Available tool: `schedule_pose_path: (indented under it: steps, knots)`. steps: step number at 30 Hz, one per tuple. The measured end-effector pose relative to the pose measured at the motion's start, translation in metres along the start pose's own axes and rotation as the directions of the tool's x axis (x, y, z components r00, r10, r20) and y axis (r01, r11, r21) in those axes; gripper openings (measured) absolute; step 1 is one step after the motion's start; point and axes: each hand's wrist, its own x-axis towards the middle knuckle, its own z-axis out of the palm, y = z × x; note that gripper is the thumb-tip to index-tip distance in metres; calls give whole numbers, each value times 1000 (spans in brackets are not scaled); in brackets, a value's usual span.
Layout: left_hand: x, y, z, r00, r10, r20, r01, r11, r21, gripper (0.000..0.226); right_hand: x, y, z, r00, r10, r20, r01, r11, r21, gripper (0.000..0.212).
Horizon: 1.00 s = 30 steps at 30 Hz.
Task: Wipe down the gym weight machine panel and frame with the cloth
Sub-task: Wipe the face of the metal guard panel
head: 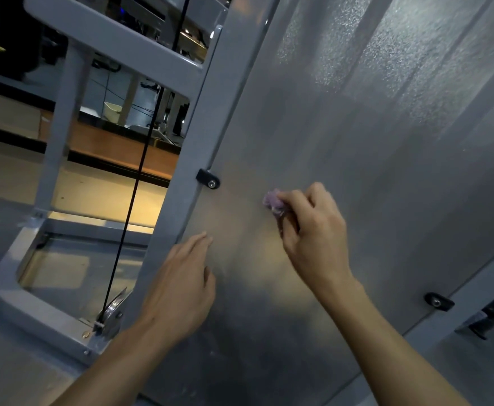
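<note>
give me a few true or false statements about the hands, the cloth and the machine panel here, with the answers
1. The right hand grips a bunched purple cloth against the panel. True.
2. The left hand holds a spray bottle. False: it holds nothing; its fingers are straight, lying by the panel's left edge.
3. A black cable runs down to a pulley at the base of the frame. True.
4. The cloth covers the black clip on the panel's left edge. False: the cloth is to the right of the clip, apart from it.
5. Both hands share the cloth. False: only the right hand grips it.
</note>
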Motion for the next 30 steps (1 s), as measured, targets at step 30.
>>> schedule_pose_path:
  steps: [30]
  knots:
    - [-2,-9,-21,996,-93,-5,94,996,15,58,28,-30,21,997,-82,17,83,993,-83,6]
